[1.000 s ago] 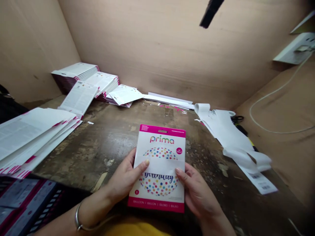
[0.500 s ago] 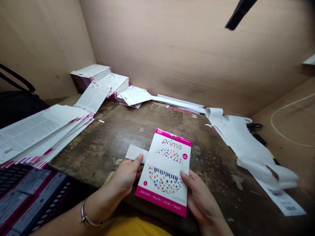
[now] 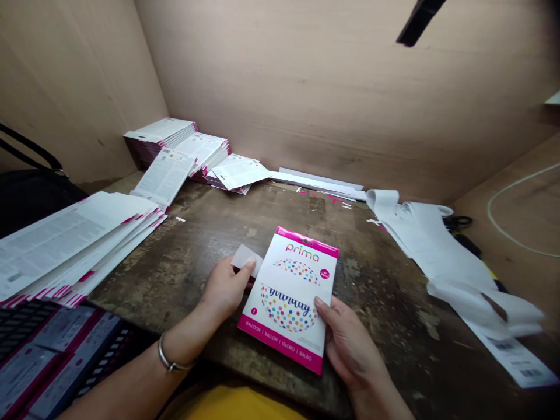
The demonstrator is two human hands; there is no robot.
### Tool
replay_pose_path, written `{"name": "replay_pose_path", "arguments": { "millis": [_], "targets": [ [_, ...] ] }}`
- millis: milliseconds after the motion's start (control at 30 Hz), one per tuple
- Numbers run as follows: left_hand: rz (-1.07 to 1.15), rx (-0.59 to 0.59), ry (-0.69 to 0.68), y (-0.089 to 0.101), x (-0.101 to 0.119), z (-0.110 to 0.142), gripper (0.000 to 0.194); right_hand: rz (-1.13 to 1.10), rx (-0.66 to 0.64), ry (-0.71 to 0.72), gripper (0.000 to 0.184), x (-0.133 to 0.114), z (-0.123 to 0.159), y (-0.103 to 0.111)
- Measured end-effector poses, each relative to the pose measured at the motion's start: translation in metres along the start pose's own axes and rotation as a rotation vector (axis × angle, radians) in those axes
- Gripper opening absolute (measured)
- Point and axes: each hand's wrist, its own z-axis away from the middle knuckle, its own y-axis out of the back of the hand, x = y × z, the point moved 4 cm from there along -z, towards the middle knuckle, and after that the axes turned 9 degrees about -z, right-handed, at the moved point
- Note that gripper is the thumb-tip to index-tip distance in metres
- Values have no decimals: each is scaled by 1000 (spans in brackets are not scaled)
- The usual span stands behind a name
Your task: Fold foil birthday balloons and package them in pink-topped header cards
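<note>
A balloon packet (image 3: 291, 341), white and pink with a dotted "birthday" design, is tilted above the front of the table. My right hand (image 3: 350, 338) grips its right edge, thumb on the front. A plain white strip (image 3: 247, 261) sticks out past the packet's left side. My left hand (image 3: 227, 289) pinches this end between thumb and fingers. Across the middle of the packet, a white band hides part of the printed design; it appears to be the same strip.
Stacked packets (image 3: 161, 129) stand at the back left, with a fanned pile (image 3: 65, 233) nearer. A long roll of white labels (image 3: 437, 233) trails down the right side beside scissors (image 3: 458, 222). White strips (image 3: 319, 182) lie along the back wall. A crate (image 3: 87, 350) of boxes sits lower left.
The packet has shifted slightly left and up in view, still in my right hand. My left hand has moved a little up, and less of the strip's end shows beyond the packet.
</note>
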Motion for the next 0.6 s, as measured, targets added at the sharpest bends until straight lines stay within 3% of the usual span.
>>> {"name": "replay_pose_path", "arguments": {
  "millis": [100,200,333,433,533,600],
  "targets": [
    [-350,99,-301,-2,12,7,10,39,11,19,50,2,-2,-1],
    [-809,78,-649,-18,20,15,14,103,18,48,49,6,-5,-2],
    [-1075,-25,-747,-32,16,17,15,285,-11,89,51,2,-3,-4],
    [-1171,-35,-755,-34,15,17,13,724,72,210,49,-14,6,0],
    [-1238,-15,-772,-35,16,18,12,1376,277,556,45,-34,22,-1],
    [-1258,-4,-793,-37,17,19,13,1667,173,741,42,-31,27,-11]
  ]
}}
